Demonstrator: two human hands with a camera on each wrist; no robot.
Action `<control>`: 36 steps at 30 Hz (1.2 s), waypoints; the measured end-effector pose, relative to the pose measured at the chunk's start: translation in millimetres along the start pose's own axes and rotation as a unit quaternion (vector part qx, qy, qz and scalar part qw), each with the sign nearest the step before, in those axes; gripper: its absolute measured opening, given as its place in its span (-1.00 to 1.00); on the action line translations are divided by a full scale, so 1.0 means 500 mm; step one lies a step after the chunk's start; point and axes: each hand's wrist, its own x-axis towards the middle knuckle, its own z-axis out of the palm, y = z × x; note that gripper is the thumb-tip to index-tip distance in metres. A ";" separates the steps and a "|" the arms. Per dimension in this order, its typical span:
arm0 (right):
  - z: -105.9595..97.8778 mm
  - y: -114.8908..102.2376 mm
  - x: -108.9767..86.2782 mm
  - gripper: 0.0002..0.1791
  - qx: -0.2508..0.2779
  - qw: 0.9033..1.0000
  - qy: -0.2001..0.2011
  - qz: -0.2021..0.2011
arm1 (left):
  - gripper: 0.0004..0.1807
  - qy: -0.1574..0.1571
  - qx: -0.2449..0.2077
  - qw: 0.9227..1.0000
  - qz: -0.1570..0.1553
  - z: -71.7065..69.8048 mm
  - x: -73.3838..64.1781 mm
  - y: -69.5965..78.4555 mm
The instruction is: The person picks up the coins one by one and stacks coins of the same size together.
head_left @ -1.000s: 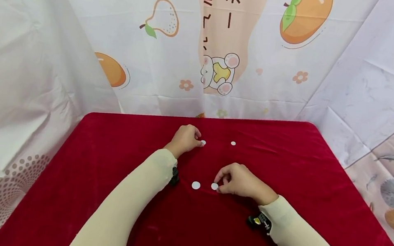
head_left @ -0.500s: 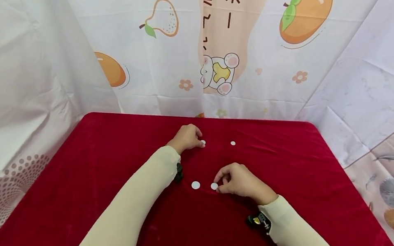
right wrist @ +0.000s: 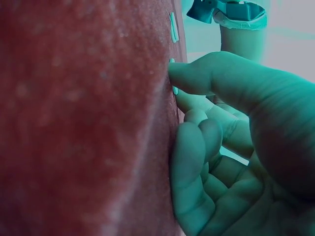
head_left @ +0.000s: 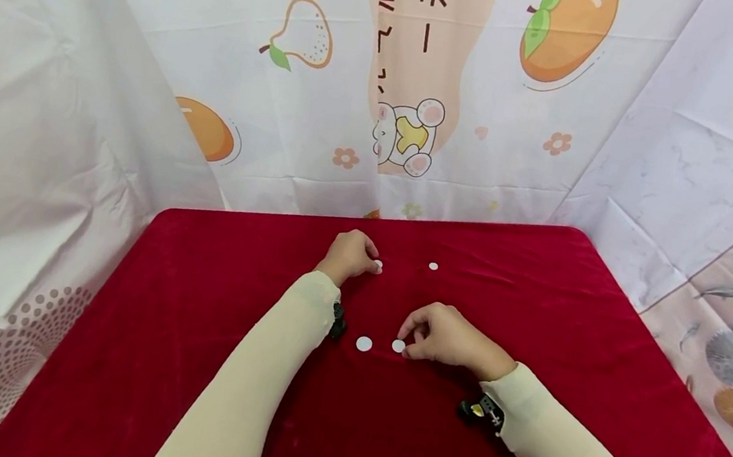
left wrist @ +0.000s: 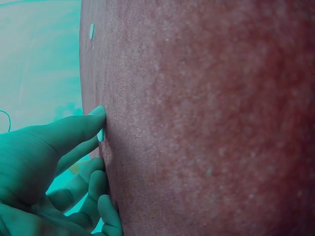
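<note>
On the red cloth in the head view, my left hand (head_left: 347, 255) pinches a small white disc (head_left: 379, 264) between thumb and index finger. The left wrist view shows that disc's edge (left wrist: 101, 134) under the thumb tip, the rest hidden. Nearer to me, my right hand (head_left: 445, 338) holds another white disc (head_left: 398, 345) by its right side, thumb and index finger at its rim. From the right wrist, the thumb covers most of this disc (right wrist: 175, 91), and the other fingers are curled beside it against the cloth.
A third white disc (head_left: 363, 344) lies flat just left of the right hand's one. Farther back is one more disc (head_left: 433, 267), right of the left hand. The red cloth (head_left: 506, 278) covers the table, and printed curtains (head_left: 270, 115) hang behind and at both sides.
My left forearm and wrist have shifted a little to the right, while the fingers stay at the same disc. The right hand and the discs have not visibly moved.
</note>
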 end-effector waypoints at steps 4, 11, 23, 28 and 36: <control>-0.001 0.000 0.000 -0.83 -0.001 1.000 -0.002 0.000 | -0.83 0.004 0.005 1.000 -0.002 0.001 0.002 -0.001; -0.002 0.001 -0.001 -0.83 0.005 1.000 -0.003 -0.005 | -0.86 0.002 0.007 1.000 0.002 0.000 -0.003 0.004; -0.001 0.002 -0.001 -0.83 0.000 1.000 -0.004 -0.007 | -0.84 0.015 0.016 1.000 0.018 0.004 -0.006 -0.005; -0.001 0.003 0.000 -0.82 -0.004 1.000 -0.001 -0.011 | -0.84 0.029 0.028 0.999 0.033 0.008 -0.005 -0.004; 0.001 0.000 0.002 -0.82 0.003 1.000 0.000 -0.009 | -0.81 0.030 0.041 0.998 0.048 -0.001 -0.013 0.000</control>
